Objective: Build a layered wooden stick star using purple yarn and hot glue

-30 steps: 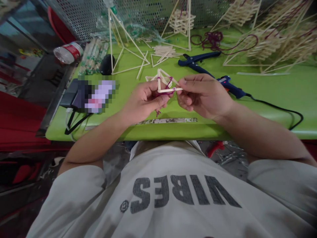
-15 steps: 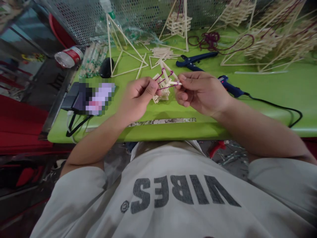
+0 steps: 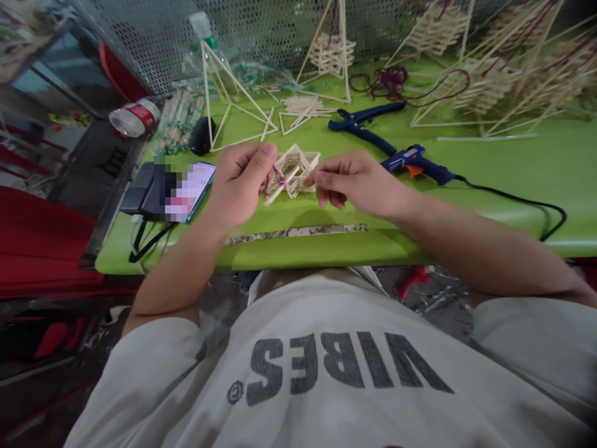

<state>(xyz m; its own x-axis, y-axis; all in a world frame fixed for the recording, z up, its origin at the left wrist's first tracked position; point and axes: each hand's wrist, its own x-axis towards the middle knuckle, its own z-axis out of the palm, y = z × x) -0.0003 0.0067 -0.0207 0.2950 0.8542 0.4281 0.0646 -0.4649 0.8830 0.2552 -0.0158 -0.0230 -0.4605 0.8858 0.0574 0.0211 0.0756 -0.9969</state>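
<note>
A purple string (image 3: pixel 278 176), with thin wooden sticks tied to it, is pinched in my left hand (image 3: pixel 245 183). One of those sticks hangs slantwise below the fingertips. Beside it on the green table (image 3: pixel 317 246) sits a star-shaped stick basket (image 3: pixel 295 151), built of stacked pale sticks around an open middle. At the basket's right edge, my right hand (image 3: pixel 352 183) has its thumb and forefinger closed on the outer sticks. The hanging stick and string partly cover the basket's left side.
Behind are a blue cutter (image 3: pixel 366 115), loose sticks (image 3: pixel 305 107) and a triangular stick frame (image 3: pixel 242 134). A blue glue gun (image 3: pixel 420 163) trails its cord right. A phone (image 3: pixel 198 186) lies left, a patterned strip (image 3: pixel 298 232) in front. Finished hanging stick baskets (image 3: pixel 485 87) fill the back right.
My left hand has drawn the string and sticks leftward and lower. My right hand has let go of the stick end and moved down to the basket's right edge.
</note>
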